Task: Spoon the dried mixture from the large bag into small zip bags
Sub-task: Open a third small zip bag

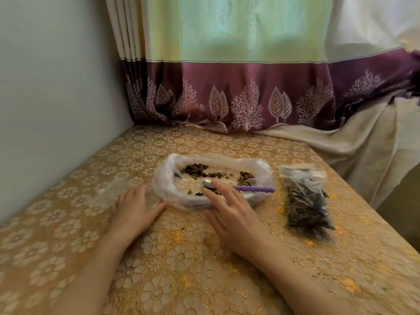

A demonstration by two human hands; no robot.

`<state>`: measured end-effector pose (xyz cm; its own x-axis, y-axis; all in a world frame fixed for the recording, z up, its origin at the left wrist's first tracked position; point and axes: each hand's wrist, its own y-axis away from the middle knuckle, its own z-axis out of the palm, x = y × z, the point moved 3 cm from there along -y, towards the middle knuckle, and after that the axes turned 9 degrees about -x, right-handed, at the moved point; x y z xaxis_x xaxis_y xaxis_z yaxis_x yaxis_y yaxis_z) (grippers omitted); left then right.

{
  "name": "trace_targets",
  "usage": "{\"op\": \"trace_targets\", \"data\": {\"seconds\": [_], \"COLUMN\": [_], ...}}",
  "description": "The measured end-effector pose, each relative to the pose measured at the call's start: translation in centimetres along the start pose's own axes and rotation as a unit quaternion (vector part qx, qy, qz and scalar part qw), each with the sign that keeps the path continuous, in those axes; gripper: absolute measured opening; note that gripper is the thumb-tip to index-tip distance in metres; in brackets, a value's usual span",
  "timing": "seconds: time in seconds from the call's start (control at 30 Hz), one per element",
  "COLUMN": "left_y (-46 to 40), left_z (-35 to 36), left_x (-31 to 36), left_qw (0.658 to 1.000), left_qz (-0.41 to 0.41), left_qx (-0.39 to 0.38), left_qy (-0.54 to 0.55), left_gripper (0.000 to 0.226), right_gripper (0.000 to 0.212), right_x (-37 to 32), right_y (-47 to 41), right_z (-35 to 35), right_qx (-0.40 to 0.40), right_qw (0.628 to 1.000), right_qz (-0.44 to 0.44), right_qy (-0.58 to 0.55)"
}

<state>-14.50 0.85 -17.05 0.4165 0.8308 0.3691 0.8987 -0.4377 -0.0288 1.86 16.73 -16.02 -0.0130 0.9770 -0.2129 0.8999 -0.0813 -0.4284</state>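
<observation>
Both forearms enter from bottom edge, over gold floral tablecloth (181, 258). Left hand (134, 209) flat, palm down, fingers spread and straight, resting on an empty small zip bag (118, 192) just left of large bag; thumb tip near large bag's near-left edge, contact not clear. Right hand (234, 220) hovering at near rim of large bag (212, 179), fingers spread and relaxed, gripping nothing; fingertips over bowl end of spoon (241, 187), touching or not cannot tell. Spoon lying inside large bag, metal bowl toward left, purple ridged handle pointing right past bag rim. Large bag open, rolled down, holding pale grains with dark dried pieces. Filled small zip bag (305, 201) of dark mixture flat on cloth, right of large bag, apart from it. Purple-bordered curtain (227, 87) behind table.
</observation>
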Motion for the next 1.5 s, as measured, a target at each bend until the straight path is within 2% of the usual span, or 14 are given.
{"op": "trace_targets", "data": {"seconds": [0.13,0.27,0.37,0.47,0.6,0.67,0.73,0.83,0.9,1.03,1.2,1.3,1.37,1.5], "left_y": [0.2,0.5,1.0,1.3,1.5,1.7,1.8,2.0,2.0,1.8,1.8,2.1,2.9,5.0], "left_z": [-1.3,-1.8,-2.9,-3.7,-4.3,-4.2,-3.9,-3.0,-2.4,-1.8,-1.8,-2.4,-3.1,-1.9], "left_x": [-0.3,-0.3,-0.7,-0.8,1.0,1.9,2.7,3.6,3.9,3.8,3.3,2.5,3.0,6.7], "left_qw": [0.996,0.994,0.967,0.871,0.654,0.6,0.58,0.598,0.621,0.645,0.672,0.802,0.868,0.91], "left_qz": [0.057,0.029,-0.015,0.0,0.092,0.117,0.134,0.144,0.139,0.122,0.055,0.018,0.088,0.281], "left_qx": [0.038,0.092,0.211,0.25,0.068,-0.001,-0.048,-0.075,-0.084,-0.081,-0.018,0.128,0.198,0.076], "left_qy": [0.049,0.045,0.144,0.423,0.748,0.792,0.802,0.785,0.767,0.75,0.738,0.584,0.447,0.294], "left_gripper": [0.024,0.013,0.016,0.015,0.016,0.021,0.027,0.027,0.018,0.016,0.016,0.018,0.017,0.007], "right_gripper": [0.055,0.054,0.054,0.054,0.051,0.044,0.044,0.051,0.039,0.017,0.017,0.024,0.016,0.01], "right_x": [0.3,0.6,0.6,0.7,0.6,0.6,0.4,-0.1,-0.4,-0.3,0.1,0.2,0.4,0.8], "right_y": [0.0,-0.1,-0.2,-0.2,-0.2,-0.2,-0.4,-0.7,-0.7,-0.3,-0.1,-0.1,-0.1,-0.1], "right_z": [1.8,2.0,2.1,2.0,1.3,0.8,0.4,0.6,0.6,0.5,0.3,0.3,0.4,0.5], "right_qx": [-0.123,-0.174,-0.177,-0.156,-0.077,-0.008,0.008,-0.05,-0.07,-0.051,-0.062,-0.042,-0.019,-0.009], "right_qw": [0.992,0.985,0.984,0.987,0.989,0.975,0.91,0.74,0.691,0.705,0.703,0.707,0.715,0.742], "right_qz": [-0.003,0.004,0.001,0.003,0.016,0.044,0.095,0.129,0.131,0.155,0.165,0.189,0.208,0.217], "right_qy": [0.006,0.007,0.003,-0.032,-0.123,-0.22,-0.403,-0.658,-0.708,-0.69,-0.688,-0.68,-0.667,-0.634]}}
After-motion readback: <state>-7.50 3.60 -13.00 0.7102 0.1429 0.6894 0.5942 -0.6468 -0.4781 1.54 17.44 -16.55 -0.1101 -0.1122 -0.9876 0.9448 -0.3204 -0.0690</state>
